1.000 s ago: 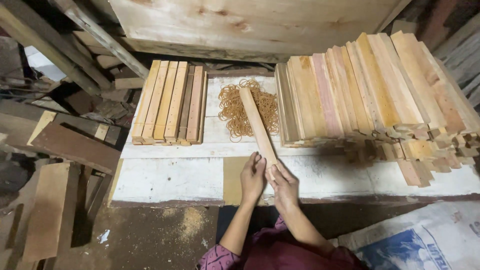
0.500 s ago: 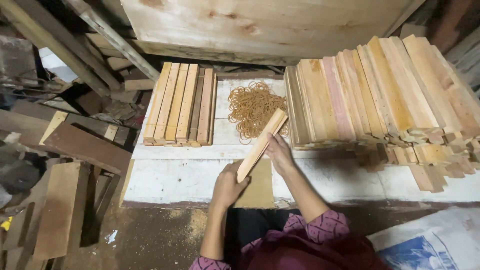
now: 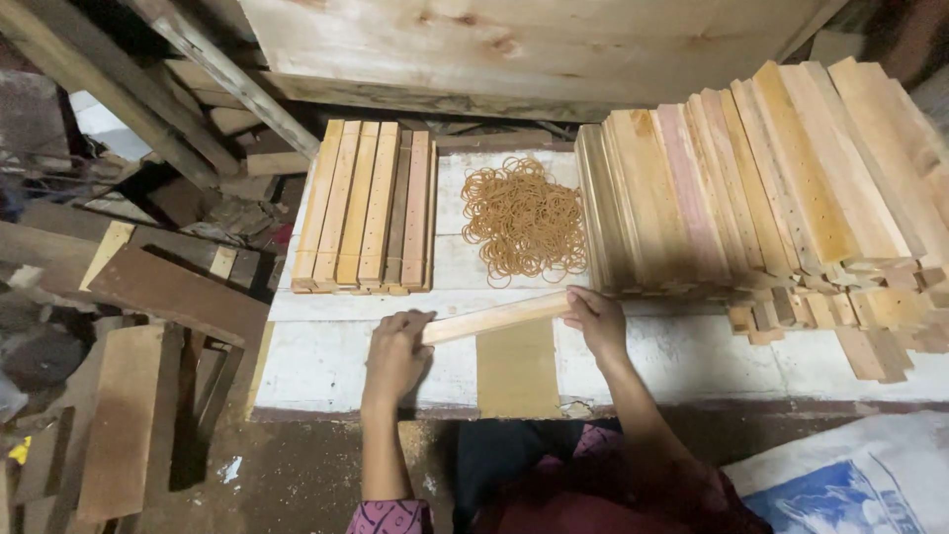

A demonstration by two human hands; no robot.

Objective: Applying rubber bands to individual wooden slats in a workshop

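— Both hands are closed on one wooden slat, aren't they?

— Yes. Left hand grips its near-left end with the fingers curled over the top, and right hand pinches the other end, thumb under and fingers over. Neither hand is loose.

— Where does the slat sit?

— Taking the heap of rubber bands as the landmark: the slat lies just on the person's side of it, running almost crosswise, its right end a little farther from the person than its left. It is held just above the white tabletop; whether it touches the top I cannot tell.

— And around the bands?

— Left of the bands lies a flat row of slats, side by side, some showing small holes. Right of the bands stands a far larger stack of slats, packed on edge and leaning, with loose short ends spilling at its near side. On the person's side of the bands, under the held slat, a tan patch shows on the tabletop. Beyond the bands a big pale board leans.
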